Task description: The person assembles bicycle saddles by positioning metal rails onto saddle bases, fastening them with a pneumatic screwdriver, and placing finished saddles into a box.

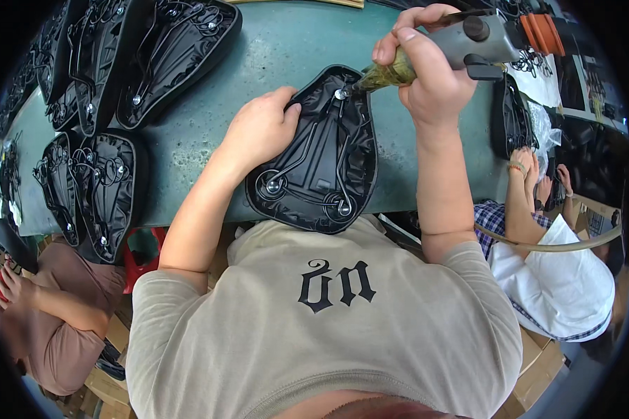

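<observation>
A black bicycle saddle [321,157] lies underside up at the near edge of the green table, its narrow nose pointing away from me. Two metal rails run along it, with bolt ends at the nose and the wide rear. My left hand [264,127] grips its left edge, the thumb over the rim. In my right hand [430,66] is a grey power screwdriver [461,43] with a yellowish taped front. Its tip reaches the nose bolt [340,93]; whether it is seated on the bolt I cannot tell. My right fingers wrap around the tool.
Several upturned saddles [178,52] are stacked at the far left, with more saddles [98,188] nearer. Another saddle [514,119] stands at the table's right, by a co-worker's hands [524,164]. A person [70,307] sits at left holding something dark. The green table [293,42] lies beneath.
</observation>
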Available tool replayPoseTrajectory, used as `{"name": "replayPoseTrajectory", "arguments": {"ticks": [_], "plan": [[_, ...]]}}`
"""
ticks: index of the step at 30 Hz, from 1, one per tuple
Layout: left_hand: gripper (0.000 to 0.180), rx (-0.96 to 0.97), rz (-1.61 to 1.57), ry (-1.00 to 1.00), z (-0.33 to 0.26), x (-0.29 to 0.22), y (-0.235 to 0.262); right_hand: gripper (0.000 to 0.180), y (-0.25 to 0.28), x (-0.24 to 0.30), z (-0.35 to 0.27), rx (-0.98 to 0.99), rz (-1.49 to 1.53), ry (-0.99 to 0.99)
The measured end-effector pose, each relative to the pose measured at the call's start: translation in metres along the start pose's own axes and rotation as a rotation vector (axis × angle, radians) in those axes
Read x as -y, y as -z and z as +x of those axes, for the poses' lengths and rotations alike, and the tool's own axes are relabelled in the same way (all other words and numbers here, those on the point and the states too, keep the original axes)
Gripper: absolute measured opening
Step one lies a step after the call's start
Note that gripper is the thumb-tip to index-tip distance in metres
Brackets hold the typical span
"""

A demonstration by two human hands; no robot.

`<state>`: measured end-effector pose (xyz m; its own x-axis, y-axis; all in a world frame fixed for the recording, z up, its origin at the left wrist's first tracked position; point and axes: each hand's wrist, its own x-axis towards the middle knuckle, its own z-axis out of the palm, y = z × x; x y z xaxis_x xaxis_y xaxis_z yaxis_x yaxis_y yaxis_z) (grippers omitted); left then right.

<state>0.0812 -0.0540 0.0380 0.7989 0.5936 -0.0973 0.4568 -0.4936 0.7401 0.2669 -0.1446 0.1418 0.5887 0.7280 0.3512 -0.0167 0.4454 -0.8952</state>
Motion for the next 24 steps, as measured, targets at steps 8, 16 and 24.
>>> {"name": "replayPoseTrajectory", "arguments": {"ticks": [8,16,24], "plan": [[0.03,-0.043,-0.003,-0.031,0.001,0.002,-0.001,0.029,-0.005,-0.011,0.017,0.029,0.055,-0.107],[0.031,-0.033,-0.013,-0.021,0.003,0.0,0.001,0.022,0.006,-0.021,0.031,0.164,-0.022,-0.267],[0.028,-0.038,-0.024,-0.002,0.001,-0.004,0.003,0.014,0.002,-0.015,0.03,0.122,-0.081,-0.271]]}}
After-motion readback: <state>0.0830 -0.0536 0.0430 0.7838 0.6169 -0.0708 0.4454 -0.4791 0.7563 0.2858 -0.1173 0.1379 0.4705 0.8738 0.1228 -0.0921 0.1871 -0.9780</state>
